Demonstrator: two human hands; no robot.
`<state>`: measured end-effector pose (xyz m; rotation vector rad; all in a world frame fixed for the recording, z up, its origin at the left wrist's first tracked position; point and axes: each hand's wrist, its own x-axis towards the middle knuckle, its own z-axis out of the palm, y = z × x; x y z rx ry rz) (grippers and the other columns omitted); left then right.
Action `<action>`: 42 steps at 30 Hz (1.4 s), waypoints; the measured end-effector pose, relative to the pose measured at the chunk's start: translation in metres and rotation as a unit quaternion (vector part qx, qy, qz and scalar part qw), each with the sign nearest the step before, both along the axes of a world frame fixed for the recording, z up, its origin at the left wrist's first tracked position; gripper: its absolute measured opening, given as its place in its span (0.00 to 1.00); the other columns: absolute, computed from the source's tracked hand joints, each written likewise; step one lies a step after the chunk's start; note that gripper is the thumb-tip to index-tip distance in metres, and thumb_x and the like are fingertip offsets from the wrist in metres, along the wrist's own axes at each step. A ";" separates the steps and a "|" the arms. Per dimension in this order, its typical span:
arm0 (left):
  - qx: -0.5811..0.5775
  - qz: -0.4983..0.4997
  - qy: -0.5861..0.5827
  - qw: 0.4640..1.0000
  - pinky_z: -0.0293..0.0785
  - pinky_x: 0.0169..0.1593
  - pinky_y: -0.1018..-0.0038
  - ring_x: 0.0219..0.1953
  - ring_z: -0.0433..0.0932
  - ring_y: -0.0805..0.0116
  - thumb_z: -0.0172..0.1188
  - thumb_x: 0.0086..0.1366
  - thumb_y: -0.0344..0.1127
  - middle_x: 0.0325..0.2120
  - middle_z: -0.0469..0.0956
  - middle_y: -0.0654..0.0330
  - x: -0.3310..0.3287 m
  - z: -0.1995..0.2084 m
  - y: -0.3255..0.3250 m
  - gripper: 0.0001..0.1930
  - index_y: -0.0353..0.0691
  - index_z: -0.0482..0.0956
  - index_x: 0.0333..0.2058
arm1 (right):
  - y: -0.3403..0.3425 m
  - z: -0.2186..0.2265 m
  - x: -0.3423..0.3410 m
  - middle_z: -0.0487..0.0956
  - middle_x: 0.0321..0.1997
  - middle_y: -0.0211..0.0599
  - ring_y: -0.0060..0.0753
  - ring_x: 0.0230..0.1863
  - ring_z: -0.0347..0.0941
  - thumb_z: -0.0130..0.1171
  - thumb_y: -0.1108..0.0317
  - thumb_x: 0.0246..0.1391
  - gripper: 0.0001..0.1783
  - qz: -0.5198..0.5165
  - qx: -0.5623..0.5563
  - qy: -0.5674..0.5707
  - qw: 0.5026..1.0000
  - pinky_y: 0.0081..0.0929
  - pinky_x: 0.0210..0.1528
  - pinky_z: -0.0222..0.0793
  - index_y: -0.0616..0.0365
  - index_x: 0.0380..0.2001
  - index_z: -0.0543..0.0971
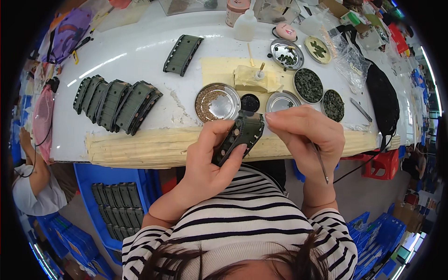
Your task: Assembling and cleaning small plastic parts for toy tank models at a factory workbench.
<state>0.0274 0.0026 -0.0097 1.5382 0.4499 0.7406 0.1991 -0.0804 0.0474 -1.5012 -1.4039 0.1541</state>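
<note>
My left hand point(207, 158) is closed around a dark green plastic model hull part point(247, 133), like a tank's lower hull with small wheels along its side, tilted above the table's front edge. My right hand point(310, 133) has thumb and forefinger pinched together at the part's upper right corner. Whether a tiny piece sits between those fingertips is too small to tell. A thin metal tool point(320, 163), perhaps tweezers, is tucked in the right hand's other fingers and points down toward me. Just beyond the hands are a metal dish point(201, 100) of small tan pieces and a small black dish point(250, 103).
Several similar green hulls point(116, 105) stand in a row at left, and one hull point(183, 54) lies farther back. Round tins point(308, 85) of dark green pieces, a white squeeze bottle point(245, 25) and tweezers point(361, 110) are on the right. A blue bin point(86, 186) holds more hulls.
</note>
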 end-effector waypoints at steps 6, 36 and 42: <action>0.111 0.049 0.041 0.992 0.72 0.30 0.79 0.27 0.78 0.72 0.61 0.58 0.23 0.28 0.77 0.55 -0.003 0.001 -0.001 0.16 0.33 0.70 0.44 | 0.012 -0.002 -0.012 0.82 0.28 0.34 0.13 0.21 0.64 0.68 0.83 0.39 0.11 0.016 -0.013 0.023 1.000 0.12 0.19 0.53 0.61 0.30 0.82; 0.349 0.138 0.064 0.925 0.77 0.30 0.67 0.31 0.79 0.54 0.65 0.45 0.23 0.35 0.77 0.49 -0.002 -0.003 0.005 0.28 0.33 0.73 0.50 | 0.013 -0.002 -0.029 0.76 0.32 0.41 0.39 0.30 0.74 0.66 0.81 0.41 0.15 -0.001 -0.032 -0.032 0.999 0.28 0.30 0.71 0.63 0.37 0.79; 0.357 0.134 0.075 0.921 0.76 0.31 0.66 0.31 0.78 0.53 0.64 0.46 0.22 0.35 0.76 0.49 -0.003 -0.004 0.003 0.28 0.32 0.72 0.50 | 0.015 -0.006 -0.031 0.76 0.33 0.42 0.41 0.31 0.75 0.67 0.79 0.40 0.17 -0.004 -0.007 -0.111 0.994 0.30 0.30 0.72 0.63 0.38 0.78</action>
